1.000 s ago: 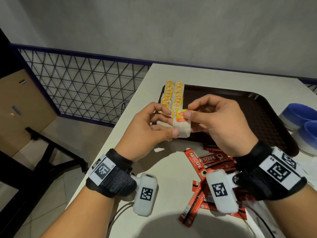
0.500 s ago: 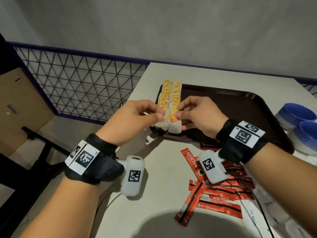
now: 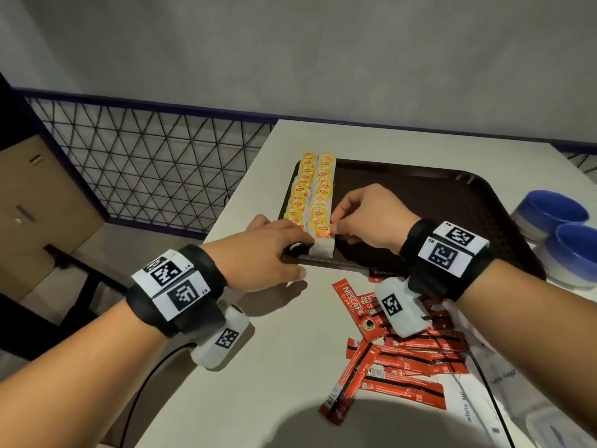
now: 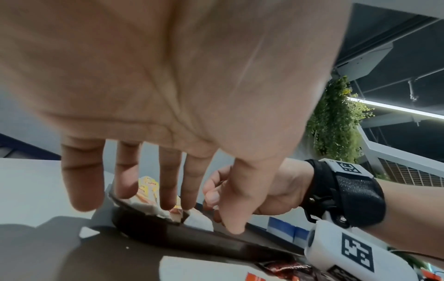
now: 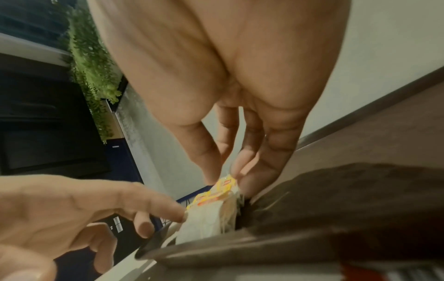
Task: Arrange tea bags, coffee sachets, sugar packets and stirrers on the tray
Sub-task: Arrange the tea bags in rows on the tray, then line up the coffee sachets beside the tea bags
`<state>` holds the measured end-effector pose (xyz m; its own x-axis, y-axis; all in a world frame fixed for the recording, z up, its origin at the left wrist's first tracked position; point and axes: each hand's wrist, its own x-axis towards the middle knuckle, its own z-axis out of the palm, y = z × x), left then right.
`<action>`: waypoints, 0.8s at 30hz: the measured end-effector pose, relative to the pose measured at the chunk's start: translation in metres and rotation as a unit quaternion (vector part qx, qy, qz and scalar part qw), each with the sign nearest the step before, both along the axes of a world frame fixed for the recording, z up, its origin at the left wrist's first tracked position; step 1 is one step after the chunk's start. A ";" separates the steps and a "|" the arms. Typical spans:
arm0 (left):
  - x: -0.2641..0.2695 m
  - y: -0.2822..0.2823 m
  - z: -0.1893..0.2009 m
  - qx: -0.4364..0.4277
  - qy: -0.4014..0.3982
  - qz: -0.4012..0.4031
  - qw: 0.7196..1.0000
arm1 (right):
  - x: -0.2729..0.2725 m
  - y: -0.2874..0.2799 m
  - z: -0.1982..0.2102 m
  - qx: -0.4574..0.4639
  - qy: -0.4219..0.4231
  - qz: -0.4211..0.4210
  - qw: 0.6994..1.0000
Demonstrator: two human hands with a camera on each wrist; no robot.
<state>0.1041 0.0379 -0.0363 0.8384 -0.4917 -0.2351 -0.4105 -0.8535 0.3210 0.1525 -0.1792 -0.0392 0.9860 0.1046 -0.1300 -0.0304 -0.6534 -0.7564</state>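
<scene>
Two rows of tea bags (image 3: 311,189) with yellow tags lie along the left side of the dark brown tray (image 3: 436,202). The nearest tea bag (image 3: 323,248) ends the right row at the tray's near left corner. My right hand (image 3: 334,226) pinches its yellow tag (image 5: 225,183) between thumb and fingers. My left hand (image 3: 300,253) is flat over the tray's corner, its straight fingertips (image 4: 175,203) touching that bag's white pouch (image 5: 206,218). Red coffee sachets (image 3: 403,360) lie heaped on the table in front of the tray, partly under my right wrist.
Two blue bowls (image 3: 555,221) stand right of the tray. White sugar packets (image 3: 475,405) and a clear plastic container (image 3: 555,428) lie at the near right. The table's left edge (image 3: 226,234) drops off beside a mesh railing (image 3: 145,163). Most of the tray is bare.
Both hands carried the tea bag from the air down onto the tray's near left corner. My left hand stopped pinching it and now lies flat against it.
</scene>
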 end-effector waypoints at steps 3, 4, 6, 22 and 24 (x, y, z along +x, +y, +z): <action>-0.003 -0.001 -0.002 0.006 0.003 -0.004 1.000 | -0.009 0.000 -0.001 -0.008 0.040 0.024 0.999; -0.004 -0.002 -0.002 0.013 0.006 -0.005 1.000 | -0.011 0.001 -0.001 -0.020 0.042 0.036 0.998; -0.006 -0.004 -0.002 0.025 0.006 -0.009 1.000 | -0.012 0.003 -0.003 -0.042 0.035 0.051 0.997; -0.032 -0.023 0.029 -0.106 -0.002 -0.070 0.992 | -0.072 -0.058 0.041 -0.045 -0.001 0.074 0.996; -0.035 -0.038 0.031 -0.058 0.007 -0.102 0.993 | -0.085 -0.070 0.041 -0.116 0.006 0.108 0.987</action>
<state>0.0695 -0.0003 -0.0056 0.7150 -0.6761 -0.1778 -0.5666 -0.7094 0.4191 0.0673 -0.2494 0.0019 0.9419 0.2793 -0.1865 0.1215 -0.8010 -0.5862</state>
